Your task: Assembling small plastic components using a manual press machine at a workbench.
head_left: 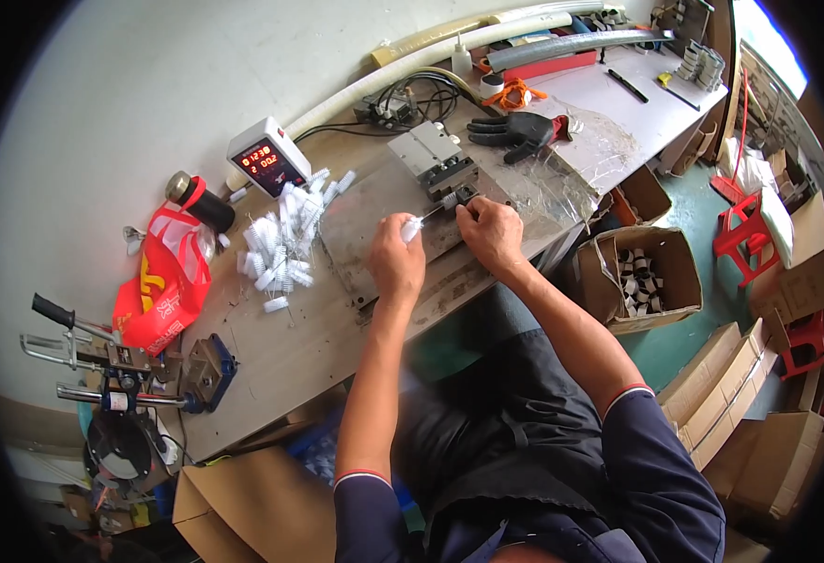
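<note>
My left hand [396, 258] is closed around a small white bristle brush [413, 227]. A thin wire stem runs from the brush toward the metal bench machine [431, 155]. At the front of that machine, my right hand [494, 235] is closed, its fingertips against the dark part by the round grey holder [451, 200]. What those fingers grip is hidden. On the table to the left lies a heap of similar white brushes [281, 239], with one loose brush [276, 304] at its near edge.
A counter box [268, 155] with red digits stands behind the heap, beside a dark flask [201, 204] and a red bag [163, 281]. A black glove [515, 131] lies right of the machine. A hand press [130, 375] stands at left; an open carton [609, 281] sits at right.
</note>
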The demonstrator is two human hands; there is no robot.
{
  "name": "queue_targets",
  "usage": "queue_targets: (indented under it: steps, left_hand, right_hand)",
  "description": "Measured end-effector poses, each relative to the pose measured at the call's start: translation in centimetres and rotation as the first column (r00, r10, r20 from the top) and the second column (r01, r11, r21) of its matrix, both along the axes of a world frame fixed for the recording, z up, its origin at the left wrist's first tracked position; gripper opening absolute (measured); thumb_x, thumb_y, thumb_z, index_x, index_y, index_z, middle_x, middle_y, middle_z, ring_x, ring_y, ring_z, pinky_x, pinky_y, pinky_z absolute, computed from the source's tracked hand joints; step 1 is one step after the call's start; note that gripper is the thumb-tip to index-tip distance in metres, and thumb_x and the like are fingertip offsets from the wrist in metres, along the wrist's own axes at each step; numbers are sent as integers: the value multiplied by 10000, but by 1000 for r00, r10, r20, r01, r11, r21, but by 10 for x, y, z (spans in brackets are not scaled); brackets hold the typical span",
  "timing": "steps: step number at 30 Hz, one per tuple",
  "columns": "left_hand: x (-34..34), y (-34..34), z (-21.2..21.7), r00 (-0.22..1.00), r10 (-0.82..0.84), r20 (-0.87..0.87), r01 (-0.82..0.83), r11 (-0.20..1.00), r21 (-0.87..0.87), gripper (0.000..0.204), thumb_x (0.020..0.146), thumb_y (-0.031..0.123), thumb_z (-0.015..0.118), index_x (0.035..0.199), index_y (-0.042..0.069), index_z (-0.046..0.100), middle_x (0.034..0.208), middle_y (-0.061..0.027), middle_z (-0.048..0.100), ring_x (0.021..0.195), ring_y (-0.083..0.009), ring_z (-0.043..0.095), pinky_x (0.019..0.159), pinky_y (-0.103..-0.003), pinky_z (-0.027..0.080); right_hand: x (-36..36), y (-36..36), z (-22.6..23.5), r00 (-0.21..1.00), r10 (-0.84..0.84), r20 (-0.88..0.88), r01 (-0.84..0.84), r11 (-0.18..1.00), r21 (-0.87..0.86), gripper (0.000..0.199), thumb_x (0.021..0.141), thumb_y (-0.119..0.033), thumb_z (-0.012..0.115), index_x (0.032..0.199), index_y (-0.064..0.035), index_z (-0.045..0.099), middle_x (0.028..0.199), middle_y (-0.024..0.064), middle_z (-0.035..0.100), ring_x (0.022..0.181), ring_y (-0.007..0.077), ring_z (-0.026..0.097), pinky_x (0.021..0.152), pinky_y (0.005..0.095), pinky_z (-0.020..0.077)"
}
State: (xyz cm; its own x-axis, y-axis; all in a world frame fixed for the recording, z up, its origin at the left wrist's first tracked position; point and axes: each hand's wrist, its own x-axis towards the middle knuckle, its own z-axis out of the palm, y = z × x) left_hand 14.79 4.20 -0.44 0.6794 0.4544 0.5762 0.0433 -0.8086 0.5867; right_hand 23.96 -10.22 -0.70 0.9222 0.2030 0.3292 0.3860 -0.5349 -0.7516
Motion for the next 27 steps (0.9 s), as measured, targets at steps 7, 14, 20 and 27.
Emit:
queue_targets:
  steps: [7, 14, 20, 27]
  left_hand:
    - [25, -12, -2, 996, -31, -87, 41, 993, 113, 173, 920, 94, 702, 1077, 72, 631, 1036, -163, 697, 971, -401, 680, 811, -485, 530]
    - [29, -11, -15, 980, -100, -174, 142, 958, 248, 302, 917, 26, 647, 1218, 36, 622, 1134, -200, 689, 1063, -414, 660, 903, -490, 528]
    - [27, -26, 0, 951, -86, -296, 228, 843, 488, 183, 966, 57, 582, 1148, 36, 588, 1055, -184, 661, 1033, -395, 626, 862, -490, 514]
    - [-28, 18, -9, 959, 66, -274, -53, 997, 57, 216, 963, 20, 569, 1178, 35, 589, 1018, -188, 702, 950, -405, 673, 835, -487, 526]
  right_hand:
    - [3, -2, -3, 997, -30, 76, 25, 997, 74, 280, 887, -322, 719, 789, -60, 723, 735, 193, 692, 743, 407, 707, 682, 487, 554]
    - [7, -4, -20, 982, 2, 191, -45, 974, 220, 239, 856, -244, 708, 718, -63, 635, 712, 202, 664, 705, 419, 685, 652, 513, 555]
    - [-1, -9, -13, 994, -20, 103, 3, 986, 166, 202, 847, -229, 679, 729, -68, 645, 713, 205, 663, 705, 411, 692, 655, 527, 547]
    - [-6, -6, -17, 989, 74, 125, -101, 969, 225, 236, 878, -258, 723, 771, -54, 675, 761, 206, 676, 732, 409, 688, 668, 505, 547]
